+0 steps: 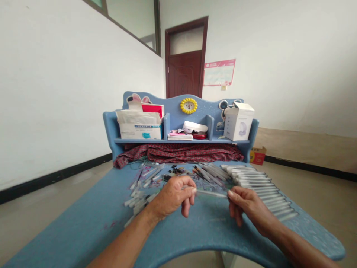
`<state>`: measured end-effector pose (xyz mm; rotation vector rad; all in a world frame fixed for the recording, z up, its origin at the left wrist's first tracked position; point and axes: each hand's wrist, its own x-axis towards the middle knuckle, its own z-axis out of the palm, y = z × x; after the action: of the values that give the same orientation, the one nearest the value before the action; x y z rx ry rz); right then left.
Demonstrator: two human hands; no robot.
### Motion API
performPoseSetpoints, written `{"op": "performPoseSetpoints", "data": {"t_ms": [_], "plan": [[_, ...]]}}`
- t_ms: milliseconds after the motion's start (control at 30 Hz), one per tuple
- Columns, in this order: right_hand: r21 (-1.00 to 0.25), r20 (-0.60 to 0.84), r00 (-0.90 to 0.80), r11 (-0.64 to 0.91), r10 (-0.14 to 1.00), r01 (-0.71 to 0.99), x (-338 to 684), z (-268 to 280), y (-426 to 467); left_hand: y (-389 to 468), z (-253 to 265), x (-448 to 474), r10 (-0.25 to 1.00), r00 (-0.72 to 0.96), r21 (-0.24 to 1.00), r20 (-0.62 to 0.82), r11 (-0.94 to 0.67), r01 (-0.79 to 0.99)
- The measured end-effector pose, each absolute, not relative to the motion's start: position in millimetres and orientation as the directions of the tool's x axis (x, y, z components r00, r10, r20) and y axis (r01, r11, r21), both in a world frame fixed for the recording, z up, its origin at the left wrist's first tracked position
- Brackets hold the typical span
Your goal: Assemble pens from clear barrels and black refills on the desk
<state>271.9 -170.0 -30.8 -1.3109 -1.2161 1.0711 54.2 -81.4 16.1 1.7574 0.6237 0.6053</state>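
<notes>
A thin clear pen tube (212, 193) stretches level between my two hands above the blue desk (195, 232). My left hand (178, 193) pinches its left end between thumb and forefinger. At the other end, my right hand (245, 204) grips it the same way; the tube is slightly blurred. Beyond them lie small black parts (177, 170) in a loose heap. White pen caps or short tubes (136, 203) are scattered left of my left hand. To the right, a long row of pens (259, 186) lies side by side, partly behind my right hand.
A blue shelf (178, 141) closes off the desk's back, holding a mask box (141, 130), a white box (239, 123) and a flower clock (189, 106). Folded checked cloth (181, 152) lies beneath it. More clear tubes (213, 173) are spread near the cloth.
</notes>
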Motion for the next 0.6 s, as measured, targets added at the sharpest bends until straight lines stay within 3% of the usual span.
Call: {"op": "performPoseSetpoints", "data": {"t_ms": [233,433,600], "plan": [[-0.984,-0.175,0.086,-0.171,0.981,-0.051,267.8,-34.2,-168.7,-84.0,18.1,53.0,0.653,0.752,0.953,0.085,-0.273,0.128],[-0.999,0.025,0.037,0.023,0.999,0.045,270.7,-29.3,-171.5,-79.3,14.7,53.0,0.672,0.734,0.963,0.097,-0.25,0.102],[-0.986,-0.093,0.008,-0.091,0.996,-0.136,269.3,-31.4,-172.2,-83.1,18.8,51.7,0.632,0.768,0.958,0.101,-0.269,0.095]]}}
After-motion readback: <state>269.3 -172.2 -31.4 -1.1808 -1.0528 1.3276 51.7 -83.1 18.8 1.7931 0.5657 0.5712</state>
